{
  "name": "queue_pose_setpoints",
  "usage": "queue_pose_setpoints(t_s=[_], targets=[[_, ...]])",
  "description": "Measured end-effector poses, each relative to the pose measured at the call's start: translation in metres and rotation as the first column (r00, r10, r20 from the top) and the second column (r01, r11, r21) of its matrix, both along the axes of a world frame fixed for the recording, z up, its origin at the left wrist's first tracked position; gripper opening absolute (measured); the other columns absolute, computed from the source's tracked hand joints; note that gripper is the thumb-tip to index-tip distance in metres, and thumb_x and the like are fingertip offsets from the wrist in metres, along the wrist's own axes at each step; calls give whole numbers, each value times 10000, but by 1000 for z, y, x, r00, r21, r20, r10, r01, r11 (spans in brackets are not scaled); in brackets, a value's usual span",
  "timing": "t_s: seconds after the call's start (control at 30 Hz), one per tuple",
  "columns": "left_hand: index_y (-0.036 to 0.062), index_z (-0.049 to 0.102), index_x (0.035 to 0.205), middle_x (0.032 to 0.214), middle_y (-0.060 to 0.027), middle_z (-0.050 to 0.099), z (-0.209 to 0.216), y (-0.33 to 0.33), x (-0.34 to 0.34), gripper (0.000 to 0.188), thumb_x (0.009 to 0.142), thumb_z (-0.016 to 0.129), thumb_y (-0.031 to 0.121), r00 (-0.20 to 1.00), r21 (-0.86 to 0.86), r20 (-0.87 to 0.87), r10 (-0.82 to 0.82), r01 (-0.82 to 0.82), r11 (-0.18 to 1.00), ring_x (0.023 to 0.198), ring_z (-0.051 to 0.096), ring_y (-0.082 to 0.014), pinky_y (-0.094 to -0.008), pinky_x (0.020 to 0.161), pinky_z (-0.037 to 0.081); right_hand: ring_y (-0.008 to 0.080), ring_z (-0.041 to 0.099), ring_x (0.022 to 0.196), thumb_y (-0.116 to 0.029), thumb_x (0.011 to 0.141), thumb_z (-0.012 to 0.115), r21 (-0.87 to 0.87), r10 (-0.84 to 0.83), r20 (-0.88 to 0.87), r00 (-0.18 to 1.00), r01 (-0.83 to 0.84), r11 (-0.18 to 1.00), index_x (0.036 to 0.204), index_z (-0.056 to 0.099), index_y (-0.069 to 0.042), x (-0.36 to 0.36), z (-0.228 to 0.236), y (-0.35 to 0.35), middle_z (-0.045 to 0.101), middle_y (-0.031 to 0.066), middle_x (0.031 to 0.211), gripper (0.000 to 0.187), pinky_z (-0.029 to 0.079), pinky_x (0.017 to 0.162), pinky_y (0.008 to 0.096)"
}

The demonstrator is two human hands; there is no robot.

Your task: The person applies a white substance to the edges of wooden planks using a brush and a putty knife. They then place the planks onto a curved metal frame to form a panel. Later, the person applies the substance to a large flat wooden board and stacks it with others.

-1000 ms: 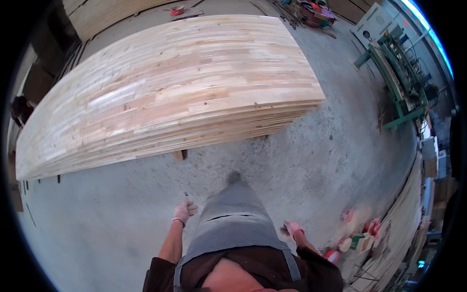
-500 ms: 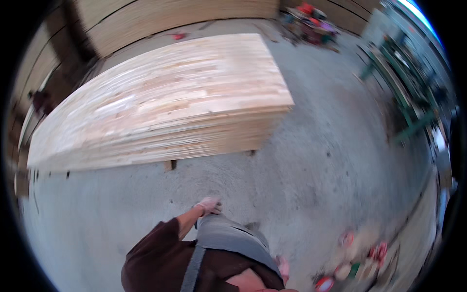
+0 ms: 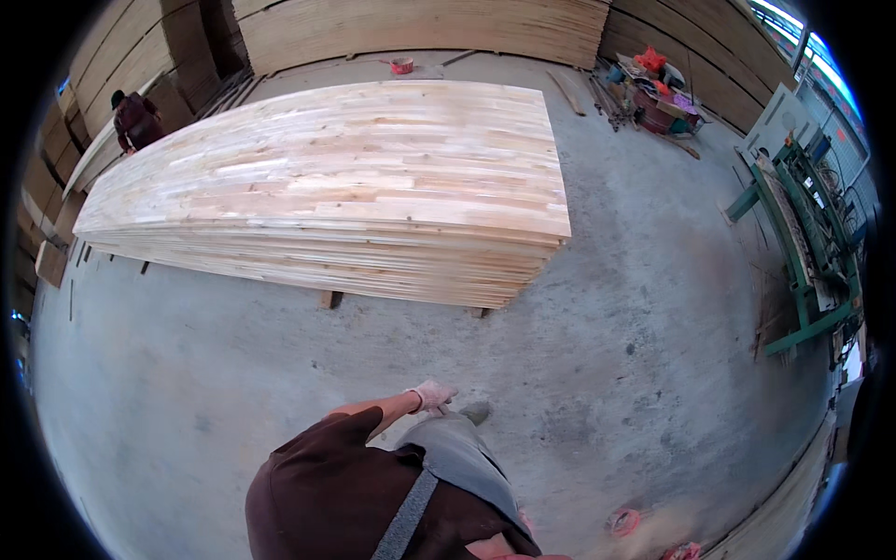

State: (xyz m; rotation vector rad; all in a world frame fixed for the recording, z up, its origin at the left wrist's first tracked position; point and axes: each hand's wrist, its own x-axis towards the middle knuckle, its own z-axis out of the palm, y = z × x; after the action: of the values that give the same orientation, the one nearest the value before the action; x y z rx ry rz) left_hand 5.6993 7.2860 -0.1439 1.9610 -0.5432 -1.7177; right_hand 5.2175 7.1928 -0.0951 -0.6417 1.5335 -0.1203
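Now turned right, leaving board stack [image 3: 355, 168] untouched, with left hand [image 3: 432, 395] swung across apron [image 3: 457, 446], fingers loosely half-open, seemingly empty; cannot tell right hand's [image 3: 525, 517] grip, mostly hidden.

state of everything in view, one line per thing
pinkish-white gloved left hand: held out, grip unclear
grey bib apron: worn
pale wooden panel stack: lying flat, raised on brown wooden blocks
green metal-framed machine: standing, running or not unclear
small red round tub: upright
co-worker in maroon top: bent forward
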Motion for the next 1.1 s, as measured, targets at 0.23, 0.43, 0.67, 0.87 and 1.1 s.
queue_pose_setpoints(t_s=[0.23, 0.43, 0.67, 0.87, 1.1], targets=[[62, 638, 999, 886, -50, 704, -3, -76, -49, 343, 1073, 470, 351, 982, -160, -157, 106, -131, 978, 768, 719, -239, -397, 637, 542, 343, 732, 992, -391, 1049, 559, -38, 21, -60, 998, -23, 999, 1286, 620, 16, -7, 14, -96, 750, 174, 1075, 475, 586, 871, 446], [83, 682, 1196, 934, -61, 688, 7, -88, -74, 304, 1074, 527, 315, 847, 24, -385, 367, -388, 921, 754, 674, -220, -368, 650, 557, 302, 738, 962, -421, 1051, 563, -44, 60, -68, 996, -63, 997, 1196, 672, -7, -43, 6, -157, 761, 153, 1009, 452, 580, 869, 431], [-81, 616, 1368, 1199, -176, 742, -7, -49, -126, 675, 1033, 570, 504, 823, 193, -218, 525, -491, 849, 1061, 733, -243, -396, 877, 581, 256, 745, 928, -455, 1053, 568, -139, 189, 22, 982, -184, 973, 1090, 732, -33, -153, -32, -160, 773, 129, 932, 455, 574, 866, 414], [-89, 611, 1298, 1025, -160, 710, -43, -48, -201, 712, 1051, 501, 570, 901, 297, -15, 434, -410, 862, 850, 676, -224, -339, 726, 521, 265, 737, 814, -422, 1052, 567, -7, -156, 41, 987, 156, 988, 1302, 644, -24, -208, -49, -205, 767, 164, 1090, 477, 600, 689, 435], [-67, 608, 1255, 887, -106, 674, -42, -213, -286, 692, 1046, 520, 586, 970, 248, -48, 237, -218, 944, 773, 649, -180, -288, 609, 469, 289, 755, 871, -496, 1037, 574, 154, -415, -44, 909, 417, 896, 1407, 590, -64, -346, -78, -134, 764, 196, 1165, 568, 620, 759, 435]])
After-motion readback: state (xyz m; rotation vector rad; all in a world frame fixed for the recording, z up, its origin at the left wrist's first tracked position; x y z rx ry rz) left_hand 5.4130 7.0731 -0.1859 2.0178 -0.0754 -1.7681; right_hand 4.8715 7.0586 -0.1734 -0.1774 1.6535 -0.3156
